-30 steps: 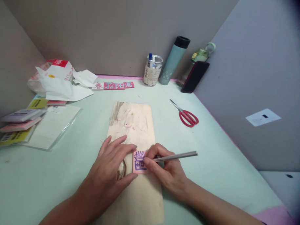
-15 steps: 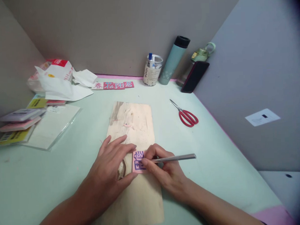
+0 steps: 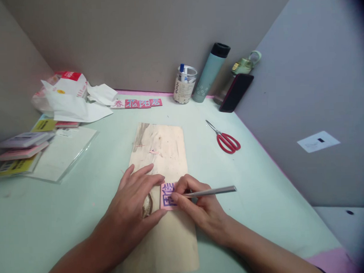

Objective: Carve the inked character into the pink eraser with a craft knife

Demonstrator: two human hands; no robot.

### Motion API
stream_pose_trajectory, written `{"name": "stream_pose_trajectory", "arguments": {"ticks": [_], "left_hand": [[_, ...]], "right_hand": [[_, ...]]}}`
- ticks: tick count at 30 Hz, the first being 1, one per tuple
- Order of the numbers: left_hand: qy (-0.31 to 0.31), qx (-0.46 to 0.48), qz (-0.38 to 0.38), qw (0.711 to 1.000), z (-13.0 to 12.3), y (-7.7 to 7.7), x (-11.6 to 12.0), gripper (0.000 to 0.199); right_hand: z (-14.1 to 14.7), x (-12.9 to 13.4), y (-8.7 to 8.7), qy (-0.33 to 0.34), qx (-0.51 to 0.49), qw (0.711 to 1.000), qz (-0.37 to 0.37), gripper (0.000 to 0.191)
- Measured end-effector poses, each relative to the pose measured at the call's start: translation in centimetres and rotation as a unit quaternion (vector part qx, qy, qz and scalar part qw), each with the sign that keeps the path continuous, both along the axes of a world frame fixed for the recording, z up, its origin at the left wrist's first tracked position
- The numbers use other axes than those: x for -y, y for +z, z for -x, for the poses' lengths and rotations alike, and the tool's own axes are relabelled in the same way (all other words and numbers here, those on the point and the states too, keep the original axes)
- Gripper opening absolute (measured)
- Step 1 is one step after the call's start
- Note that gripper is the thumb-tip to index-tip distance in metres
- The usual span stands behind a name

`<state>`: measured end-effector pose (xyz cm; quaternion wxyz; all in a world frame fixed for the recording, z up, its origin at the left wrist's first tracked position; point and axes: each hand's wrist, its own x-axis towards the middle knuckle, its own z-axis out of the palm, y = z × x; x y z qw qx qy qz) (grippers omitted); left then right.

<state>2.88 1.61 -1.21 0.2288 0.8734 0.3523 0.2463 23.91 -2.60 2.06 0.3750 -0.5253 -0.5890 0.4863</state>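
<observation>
A pale green worktop (image 3: 262, 201) spreads beneath both grips. On it, directly under them, lies a long wooden board (image 3: 170, 244), running from beyond the fingers to nearer than the wrists. The left grip (image 3: 139, 197) rests over the board's left side; the right grip (image 3: 199, 203) sits just across from it, over the right edge. Far beyond the left grip, off to its left, is a crumpled white bag (image 3: 73, 90). Well beyond the right grip a light-blue flask (image 3: 211, 73) leans, with a dark phone (image 3: 237, 92) propped to its right. Nearer, ahead and right of the right grip, are red-handled scissors (image 3: 228, 143). A slim metal tool (image 3: 216, 191) is pinched in the right grip, its shaft pointing rightward; its tip is hidden by the fingers. Smallest, a pink tile (image 3: 168, 194) with purple strokes lies flat between the grips, clamped by the left one's thumb and forefinger at opposite edges.
</observation>
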Motion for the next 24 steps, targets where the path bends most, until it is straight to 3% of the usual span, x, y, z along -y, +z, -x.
{"name": "stream_pose_trajectory", "arguments": {"ticks": [24], "left_hand": [[-0.003,0.002,-0.011,1.0,-0.05,-0.1,-0.26,0.041]], "right_hand": [[0.31,0.16,-0.56,-0.023,-0.007,1.0,-0.012,0.022]]}}
